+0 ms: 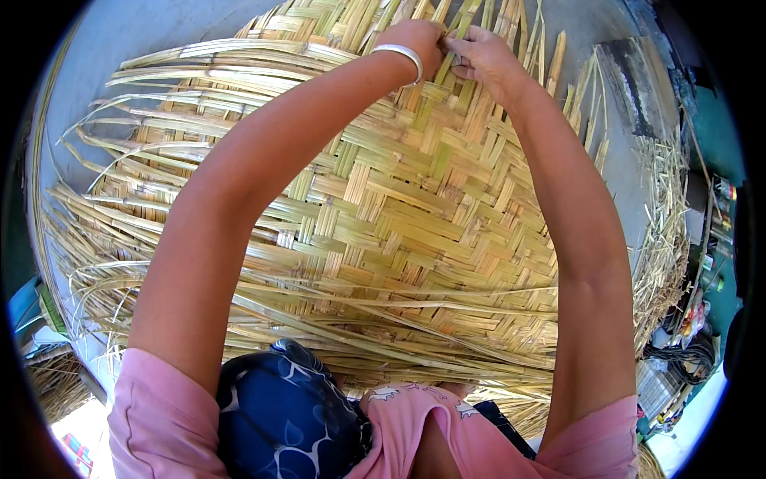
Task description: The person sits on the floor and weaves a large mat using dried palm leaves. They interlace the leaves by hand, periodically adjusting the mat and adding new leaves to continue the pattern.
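Observation:
A large woven mat of split bamboo or cane strips, yellow to pale green, spreads out in front of me. Close together at its far edge, my left hand and my right hand nearly touch. My right thumb and fingers pinch a greenish strip. The curled fingers of my left hand close on the strip from the other side, their tips partly hidden. A silvery bangle circles my left wrist. Past both hands, unwoven strip ends fan out.
Long loose strips stick out from the mat's left side, and more cross its near part. Grey floor shows around it. On the right lie a dark, worn board, a heap of thin slivers and a dark coil of cable.

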{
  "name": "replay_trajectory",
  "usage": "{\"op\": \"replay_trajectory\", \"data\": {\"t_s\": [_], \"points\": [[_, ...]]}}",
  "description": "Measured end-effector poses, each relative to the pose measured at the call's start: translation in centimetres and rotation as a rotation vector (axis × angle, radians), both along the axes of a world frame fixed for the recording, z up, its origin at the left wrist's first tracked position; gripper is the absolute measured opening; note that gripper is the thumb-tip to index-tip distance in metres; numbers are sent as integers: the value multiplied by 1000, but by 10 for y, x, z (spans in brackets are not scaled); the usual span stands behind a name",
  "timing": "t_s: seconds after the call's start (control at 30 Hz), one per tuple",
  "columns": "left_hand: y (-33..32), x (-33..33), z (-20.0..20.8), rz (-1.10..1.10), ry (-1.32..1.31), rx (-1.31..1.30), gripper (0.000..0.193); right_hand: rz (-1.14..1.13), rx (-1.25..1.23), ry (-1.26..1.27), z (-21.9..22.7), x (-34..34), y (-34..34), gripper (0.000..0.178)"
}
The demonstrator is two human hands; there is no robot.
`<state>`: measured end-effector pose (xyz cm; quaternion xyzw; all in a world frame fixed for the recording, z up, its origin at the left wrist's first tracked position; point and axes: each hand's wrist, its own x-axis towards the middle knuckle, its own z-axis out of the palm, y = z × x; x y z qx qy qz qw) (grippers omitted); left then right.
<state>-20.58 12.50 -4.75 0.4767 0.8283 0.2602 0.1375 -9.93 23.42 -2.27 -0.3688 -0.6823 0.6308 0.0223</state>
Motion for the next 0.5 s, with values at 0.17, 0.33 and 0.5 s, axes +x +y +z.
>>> {"op": "replay_trajectory", "data": {"t_s": [0.17, 0.33, 0.5], "points": [[-47, 6, 8, -43, -122, 10, 26, 82, 56, -47, 0, 11, -1, 20], [-85, 33, 23, -46, -70, -217, 24, 70, 130, -14, -5, 9, -10, 21], [-81, 37, 15, -9, -70, -236, 22, 236, 702, -193, 2, 1, -16, 35]]}}
